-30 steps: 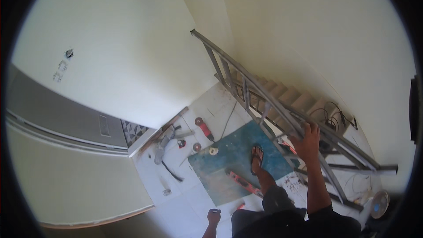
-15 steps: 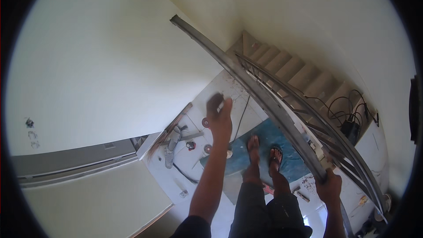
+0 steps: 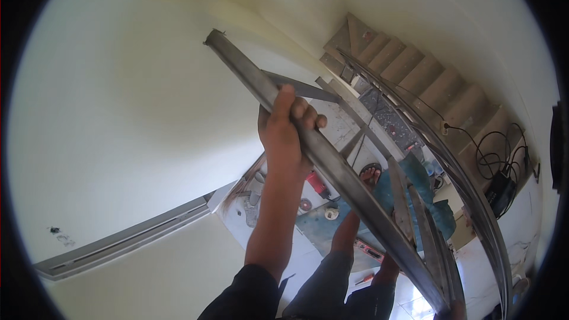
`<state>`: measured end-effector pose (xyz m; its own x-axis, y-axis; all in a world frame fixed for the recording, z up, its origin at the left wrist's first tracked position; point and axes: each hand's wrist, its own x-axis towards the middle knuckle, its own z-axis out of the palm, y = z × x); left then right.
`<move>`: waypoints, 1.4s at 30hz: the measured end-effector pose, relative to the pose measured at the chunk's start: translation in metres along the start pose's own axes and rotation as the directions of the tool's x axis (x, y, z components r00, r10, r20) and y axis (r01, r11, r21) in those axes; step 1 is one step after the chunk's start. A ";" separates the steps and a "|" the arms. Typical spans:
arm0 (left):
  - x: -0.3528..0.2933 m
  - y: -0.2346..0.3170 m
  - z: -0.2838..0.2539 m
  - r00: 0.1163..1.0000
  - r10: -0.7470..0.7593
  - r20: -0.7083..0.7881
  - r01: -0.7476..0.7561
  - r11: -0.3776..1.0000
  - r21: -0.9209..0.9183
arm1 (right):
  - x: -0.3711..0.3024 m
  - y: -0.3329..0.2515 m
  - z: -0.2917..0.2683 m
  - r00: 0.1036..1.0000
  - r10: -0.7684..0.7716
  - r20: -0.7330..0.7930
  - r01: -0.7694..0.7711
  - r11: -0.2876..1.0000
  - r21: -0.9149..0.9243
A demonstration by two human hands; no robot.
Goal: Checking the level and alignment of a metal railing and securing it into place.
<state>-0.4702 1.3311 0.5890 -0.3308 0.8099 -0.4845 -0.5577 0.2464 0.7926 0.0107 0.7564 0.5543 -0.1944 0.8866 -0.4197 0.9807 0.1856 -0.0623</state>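
A grey metal railing [image 3: 349,192] slants across the view from the upper left to the lower right, held up off the floor. My left hand [image 3: 287,127] is wrapped round its top rail near the upper end, thumb on top and fingers curled over the far side. Thinner flat bars [image 3: 364,127] branch from the railing below that rail. Of my right hand [image 3: 456,310], only a small part shows at the lower edge, against the railing's lower end; its fingers are mostly hidden.
A second railing [image 3: 483,231] lines the staircase [image 3: 435,77] at right. A black box [image 3: 501,192] with cables sits on a step. A teal sheet [image 3: 320,225] lies underfoot, with a red power tool [image 3: 318,185], a red spirit level [image 3: 370,250] and a screwdriver [image 3: 364,280] nearby.
My left hand, earlier apart from the railing, has taken hold of its top rail. The railing has been lifted and tilted, showing its bars. My right hand has dropped toward the lower edge.
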 end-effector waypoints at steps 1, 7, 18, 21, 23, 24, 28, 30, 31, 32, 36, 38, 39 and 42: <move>-0.001 0.000 0.000 1.000 0.000 -0.010 0.000 1.000 0.012 | 0.011 -0.004 -0.006 0.998 -0.070 0.000 0.070 0.996 -0.060; -0.003 0.006 0.005 0.999 0.034 0.002 -0.034 0.999 0.019 | 0.140 -0.046 -0.135 0.997 -0.058 -0.045 0.062 0.994 0.089; -0.002 0.007 -0.001 0.998 -0.006 0.067 0.004 1.000 0.023 | 0.173 -0.064 -0.142 0.895 0.142 -0.424 0.031 0.927 0.374; 0.001 0.008 -0.004 0.998 -0.014 0.065 0.013 1.000 0.006 | 0.068 -0.003 -0.072 0.966 -0.248 0.076 0.251 0.968 -0.027; -0.001 0.004 0.001 0.996 -0.023 0.083 0.023 1.000 0.007 | 0.129 -0.044 -0.111 0.984 -0.061 -0.169 0.090 0.982 0.168; -0.001 0.004 0.002 0.998 -0.019 0.066 0.018 1.000 0.012 | 0.155 -0.060 -0.131 0.918 0.166 -0.361 -0.018 0.925 0.379; -0.001 0.001 0.009 0.999 -0.008 -0.044 0.012 0.994 0.105 | 0.116 -0.057 -0.105 0.942 0.269 -0.200 -0.193 0.923 0.334; 0.008 0.004 -0.013 0.992 -0.063 -0.111 0.075 0.991 0.110 | 0.103 -0.073 -0.091 0.913 0.408 -0.013 -0.390 0.880 0.273; 0.018 0.005 -0.034 0.997 0.011 -0.071 -0.003 0.995 0.104 | 0.133 -0.073 -0.115 0.942 0.333 0.041 -0.329 0.894 0.303; 0.017 0.006 -0.031 0.998 0.018 -0.056 -0.011 0.993 0.120 | 0.147 -0.079 -0.124 0.926 0.372 0.059 -0.371 0.870 0.326; 0.025 0.010 -0.028 0.984 0.177 -0.019 -0.155 0.906 0.395 | 0.182 -0.081 -0.156 0.905 0.336 0.261 -0.419 0.810 0.409; 0.037 0.016 -0.032 0.980 0.193 0.043 -0.185 0.814 0.551 | 0.182 -0.086 -0.162 0.886 0.373 0.276 -0.460 0.786 0.414; 0.043 0.010 -0.036 0.938 0.346 0.009 -0.246 0.648 0.721 | 0.185 -0.078 -0.186 0.854 0.385 0.349 -0.512 0.740 0.436; 0.032 0.015 -0.013 0.580 0.761 0.289 -0.044 -0.326 0.944 | 0.178 -0.083 -0.167 0.875 0.445 0.188 -0.473 0.709 0.523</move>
<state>-0.4992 1.3536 0.5805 -0.3962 0.8115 0.4295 0.9151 0.3872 0.1124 -0.1091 0.9700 0.6360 0.2709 0.7789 -0.5656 0.7988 -0.5098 -0.3195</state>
